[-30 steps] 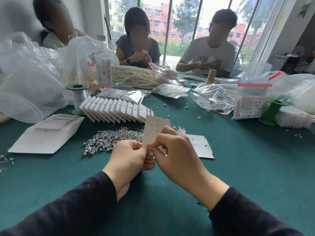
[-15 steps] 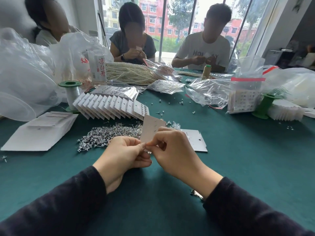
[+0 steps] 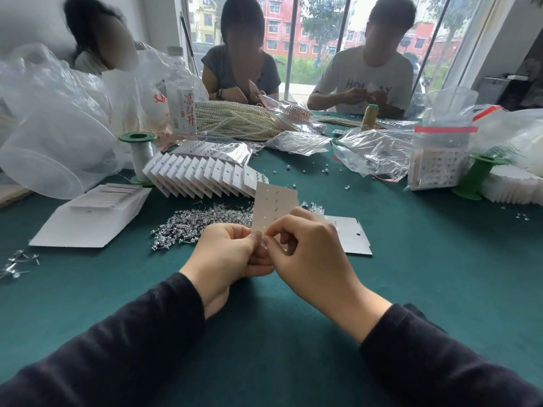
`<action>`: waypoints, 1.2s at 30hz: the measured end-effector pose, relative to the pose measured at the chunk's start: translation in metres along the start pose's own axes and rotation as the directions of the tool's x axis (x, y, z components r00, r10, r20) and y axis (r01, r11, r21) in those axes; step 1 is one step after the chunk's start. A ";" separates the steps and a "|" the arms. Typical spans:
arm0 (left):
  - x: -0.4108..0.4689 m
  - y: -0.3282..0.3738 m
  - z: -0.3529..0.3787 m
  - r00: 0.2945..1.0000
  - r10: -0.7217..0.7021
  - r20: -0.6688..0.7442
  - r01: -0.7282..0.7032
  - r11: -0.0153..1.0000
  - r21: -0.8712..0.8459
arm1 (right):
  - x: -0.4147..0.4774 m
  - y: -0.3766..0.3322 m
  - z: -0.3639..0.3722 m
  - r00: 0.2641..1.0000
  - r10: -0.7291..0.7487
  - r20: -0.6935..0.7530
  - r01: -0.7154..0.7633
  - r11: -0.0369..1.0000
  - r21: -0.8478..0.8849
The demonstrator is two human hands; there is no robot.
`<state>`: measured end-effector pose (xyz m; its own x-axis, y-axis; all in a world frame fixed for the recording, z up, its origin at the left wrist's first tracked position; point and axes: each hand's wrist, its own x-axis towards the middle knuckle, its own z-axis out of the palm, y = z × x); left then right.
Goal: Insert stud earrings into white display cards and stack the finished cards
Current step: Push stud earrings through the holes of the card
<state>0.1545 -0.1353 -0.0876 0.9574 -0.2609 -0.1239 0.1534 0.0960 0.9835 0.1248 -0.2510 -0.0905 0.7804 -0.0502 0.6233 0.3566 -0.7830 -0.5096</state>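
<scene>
Head view: everything is placed from the stud pile [image 3: 202, 223], the loose silver heap on the green table [image 3: 440, 274].
Card: the white display card [image 3: 274, 207] stands nearly upright in the air at the pile's right end, on my side of it, lifted off the cloth.
Long axis: it runs up and away from me, tilted a little right. The lower edge sits in my fingers and the free end points toward the far side of the pile.
Left hand: my left hand [image 3: 226, 254] is curled, with thumb and forefinger pinching the card's lower left edge — this is the steadying grip.
Right hand: my right hand [image 3: 305, 254] is curled too, its thumb and forefinger pressed together at the card's lower edge and touching my left fingertips.
Stud: I cannot tell whether a stud sits in that right pinch — it is too small to see.
Nearer hand: the left lies closer to the pile; the right holds the working spot on the card.
Finished row: the fanned cards [image 3: 205, 174] lean in a line just beyond the pile.
Blank cards: flat cards [image 3: 349, 236] lie right of the pile, partly behind my right hand.
Next move: I judge the push goes through the card near its lower edge, straight across its face.
</scene>
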 end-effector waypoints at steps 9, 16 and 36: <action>-0.004 -0.002 0.003 0.999 0.050 -0.016 -0.050 0.999 0.004 | -0.002 -0.001 0.006 1.000 -0.009 -0.021 0.008 0.999 -0.046; -0.007 -0.003 0.003 0.996 0.084 -0.003 -0.084 0.996 0.003 | -0.002 -0.002 0.006 0.999 -0.030 0.016 0.031 0.997 -0.074; 0.003 -0.011 0.004 0.984 0.173 -0.051 -0.154 0.954 0.257 | -0.005 -0.004 -0.003 1.000 -0.002 0.014 0.004 0.988 -0.152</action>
<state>0.1548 -0.1413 -0.0986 0.9807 -0.1914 0.0412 -0.0641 -0.1149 0.9913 0.1182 -0.2495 -0.0893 0.7866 -0.0404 0.6162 0.2777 -0.8682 -0.4114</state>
